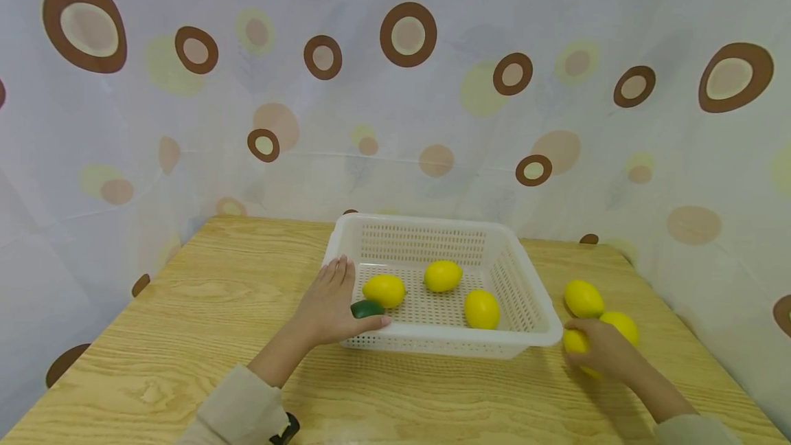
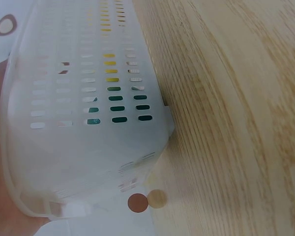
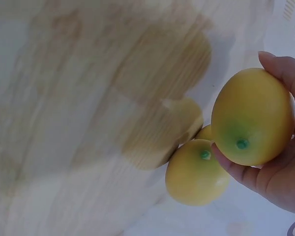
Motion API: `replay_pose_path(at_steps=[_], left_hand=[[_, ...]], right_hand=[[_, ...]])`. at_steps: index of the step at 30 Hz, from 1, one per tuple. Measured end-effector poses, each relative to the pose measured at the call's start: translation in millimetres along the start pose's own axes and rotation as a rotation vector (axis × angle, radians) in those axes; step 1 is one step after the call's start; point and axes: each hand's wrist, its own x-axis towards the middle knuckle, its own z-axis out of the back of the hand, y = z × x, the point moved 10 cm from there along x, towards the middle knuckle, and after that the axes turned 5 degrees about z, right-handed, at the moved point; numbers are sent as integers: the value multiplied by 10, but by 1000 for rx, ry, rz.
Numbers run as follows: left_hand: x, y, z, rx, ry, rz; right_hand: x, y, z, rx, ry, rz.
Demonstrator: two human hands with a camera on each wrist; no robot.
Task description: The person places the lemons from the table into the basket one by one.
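Observation:
My left hand (image 1: 327,307) rests on the left front corner of a white plastic basket (image 1: 432,332), fingers straight along the side rim and thumb over the front rim. Inside the basket lie three yellow lemons, one at the left (image 1: 384,291), one at the back (image 1: 443,276) and one at the right (image 1: 482,310). A dark green rounded object (image 1: 366,309) sits by my left thumb, partly hidden. To the right of the basket, my right hand (image 1: 608,352) grips a lemon (image 3: 253,115) between thumb and fingers. Its green-tipped end faces the wrist camera.
Two more lemons lie on the table beyond my right hand, one farther back (image 1: 583,299) and one nearer the hand (image 1: 620,327). The wooden table (image 1: 185,335) meets a patterned curtain (image 1: 371,122) at the back and sides.

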Motion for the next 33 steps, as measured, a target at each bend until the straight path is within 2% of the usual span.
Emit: replay_pose_path(at_steps=[12, 19, 26, 33], left_hand=[[-3, -2, 2, 4, 1, -2], [3, -6, 3, 10, -3, -8], [5, 1, -5, 9, 1, -10], [12, 9, -11, 9, 0, -9]], right_hand=[[92, 71, 91, -20, -3, 14], [134, 105, 177, -46, -33, 24], [177, 160, 305, -66, -71, 35], [255, 224, 425, -101, -71, 38]])
